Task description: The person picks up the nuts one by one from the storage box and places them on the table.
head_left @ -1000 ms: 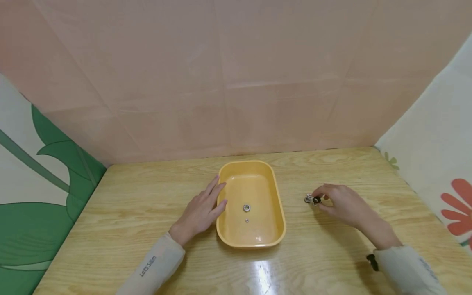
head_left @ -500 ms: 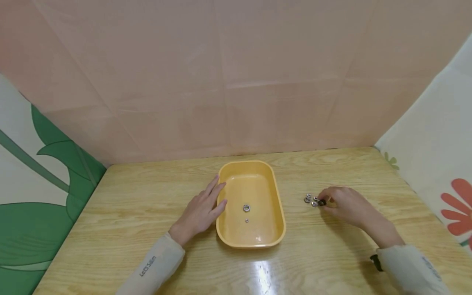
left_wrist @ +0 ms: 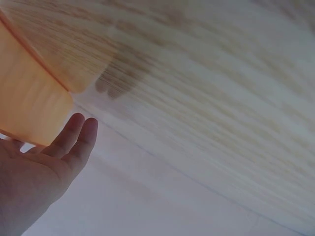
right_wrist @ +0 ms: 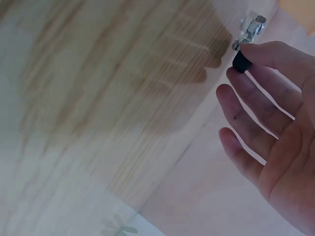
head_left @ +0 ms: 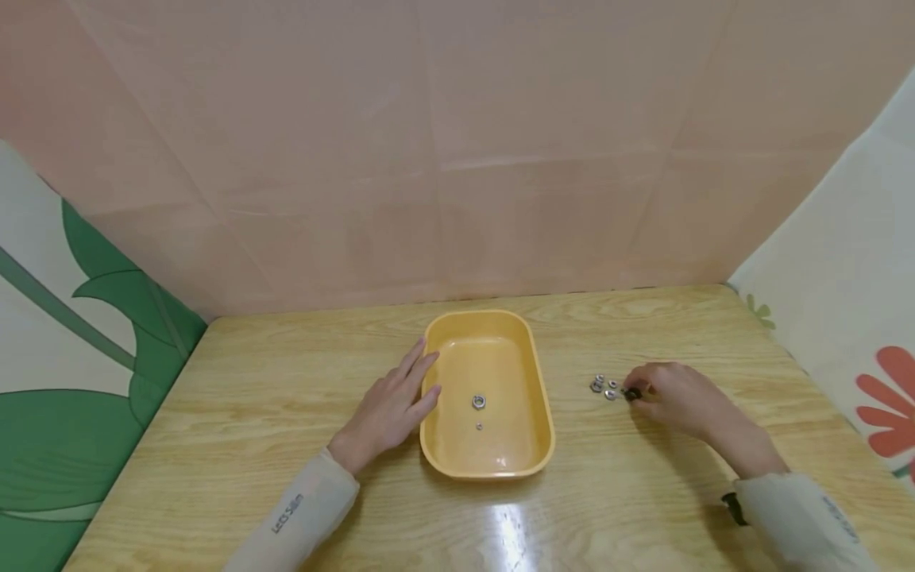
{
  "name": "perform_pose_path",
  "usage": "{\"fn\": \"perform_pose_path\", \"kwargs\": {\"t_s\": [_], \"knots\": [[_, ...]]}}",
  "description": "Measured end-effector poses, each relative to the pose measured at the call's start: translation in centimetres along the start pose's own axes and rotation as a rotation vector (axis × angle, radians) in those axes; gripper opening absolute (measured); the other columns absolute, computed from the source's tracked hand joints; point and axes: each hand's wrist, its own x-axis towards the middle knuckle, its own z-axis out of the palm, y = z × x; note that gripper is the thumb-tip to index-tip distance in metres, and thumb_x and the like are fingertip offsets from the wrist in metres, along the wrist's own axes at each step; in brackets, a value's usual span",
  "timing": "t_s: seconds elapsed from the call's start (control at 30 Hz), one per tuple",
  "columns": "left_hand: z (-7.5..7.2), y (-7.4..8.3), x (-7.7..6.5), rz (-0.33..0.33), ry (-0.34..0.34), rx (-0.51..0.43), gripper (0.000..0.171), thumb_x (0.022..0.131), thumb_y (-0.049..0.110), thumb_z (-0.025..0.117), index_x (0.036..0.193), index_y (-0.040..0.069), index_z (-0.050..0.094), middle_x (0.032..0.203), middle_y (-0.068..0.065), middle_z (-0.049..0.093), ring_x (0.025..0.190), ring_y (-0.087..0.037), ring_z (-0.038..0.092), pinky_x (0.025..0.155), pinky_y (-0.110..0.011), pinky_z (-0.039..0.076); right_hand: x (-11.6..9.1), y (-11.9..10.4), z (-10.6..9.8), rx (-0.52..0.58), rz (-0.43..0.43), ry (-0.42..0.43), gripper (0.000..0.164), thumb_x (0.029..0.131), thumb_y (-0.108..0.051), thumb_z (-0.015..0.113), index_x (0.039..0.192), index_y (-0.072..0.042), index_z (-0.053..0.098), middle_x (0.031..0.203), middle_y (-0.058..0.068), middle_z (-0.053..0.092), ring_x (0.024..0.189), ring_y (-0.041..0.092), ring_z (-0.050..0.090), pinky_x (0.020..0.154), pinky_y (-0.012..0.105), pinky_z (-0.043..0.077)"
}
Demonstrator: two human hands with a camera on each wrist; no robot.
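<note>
My right hand point(head_left: 675, 399) pinches a small black knob-like piece point(right_wrist: 241, 62) between thumb and fingertips, low over the table. A bit of metal shows at its end; part of the piece is hidden by the fingers. Just left of it lie several silver nuts point(head_left: 596, 386) in a loose group. My left hand point(head_left: 386, 407) rests on the left rim of a yellow tray point(head_left: 542, 389), fingers extended, some reaching over the edge. Inside the tray are a larger hex nut point(head_left: 479, 403) and a tiny nut point(head_left: 480, 427). In the left wrist view, two fingers stand outside the tray wall point(left_wrist: 34, 93).
The wood-grain table point(head_left: 300, 342) ends at the back against a pinkish cloth point(head_left: 429, 159). Printed panels flank it, with green leaves point(head_left: 57, 445) on the left and a red flower point(head_left: 889, 401) on the right. A dark strap point(head_left: 735, 508) shows at the right sleeve.
My right hand has drawn the black piece a little to the right, away from the silver nuts, which are now more exposed. The left hand and tray stay put.
</note>
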Motion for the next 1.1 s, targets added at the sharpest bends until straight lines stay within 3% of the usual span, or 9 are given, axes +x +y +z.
{"fn": "perform_pose_path", "kwargs": {"t_s": [0.7, 1.1], "knots": [[0.06, -0.01, 0.12, 0.001, -0.006, -0.002, 0.060, 0.105, 0.049, 0.036, 0.157, 0.020, 0.029, 0.168, -0.002, 0.011, 0.135, -0.036, 0.048, 0.109, -0.055, 0.041, -0.29, 0.51, 0.33, 0.035, 0.046, -0.057, 0.020, 0.078, -0.010, 0.078, 0.098, -0.007, 0.075, 0.090, 0.003, 0.074, 0.077, 0.017, 0.067, 0.069, 0.042, 0.055], [-0.03, 0.02, 0.03, -0.003, 0.000, -0.016, 0.059, 0.105, 0.049, 0.036, 0.157, 0.021, 0.030, 0.168, -0.002, 0.012, 0.136, -0.036, 0.048, 0.108, -0.056, 0.041, -0.10, -0.19, -0.27, -0.016, 0.025, 0.001, 0.024, 0.078, -0.017, 0.081, 0.098, -0.007, 0.073, 0.086, 0.002, 0.073, 0.076, 0.020, 0.067, 0.067, 0.043, 0.055]]}}
